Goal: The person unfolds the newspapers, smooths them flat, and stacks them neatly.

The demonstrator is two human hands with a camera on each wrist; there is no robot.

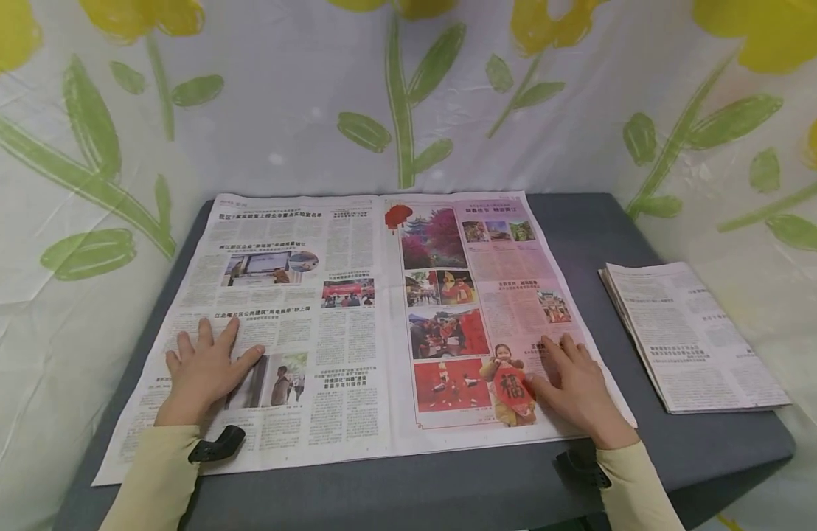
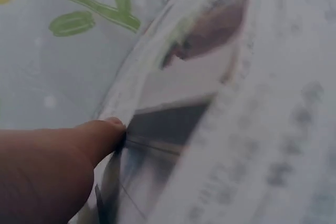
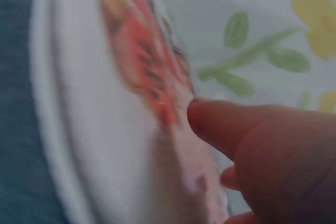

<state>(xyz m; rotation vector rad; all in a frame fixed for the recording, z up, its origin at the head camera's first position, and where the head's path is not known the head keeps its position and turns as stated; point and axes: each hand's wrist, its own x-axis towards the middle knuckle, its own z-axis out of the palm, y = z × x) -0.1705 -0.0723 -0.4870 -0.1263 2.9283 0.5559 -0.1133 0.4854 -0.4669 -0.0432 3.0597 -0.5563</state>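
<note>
A newspaper (image 1: 345, 332) lies spread flat on the dark grey table, with a fold line down its middle. On its left page my left hand (image 1: 206, 372) rests with fingers spread, the thumb beside a photo of standing people. My right hand (image 1: 574, 383) lies on the right page near the lower right edge, its thumb by a printed child holding a red sign. In the left wrist view the left thumb (image 2: 105, 132) touches the newspaper (image 2: 262, 129). The right wrist view shows the right hand (image 3: 283, 156) against the newspaper (image 3: 115, 145), blurred.
A folded stack of newspapers (image 1: 697, 339) sits at the table's right side. The dark grey table (image 1: 574, 221) shows around the spread paper. White curtains (image 1: 282, 110) with yellow flowers and green leaves enclose the back and both sides.
</note>
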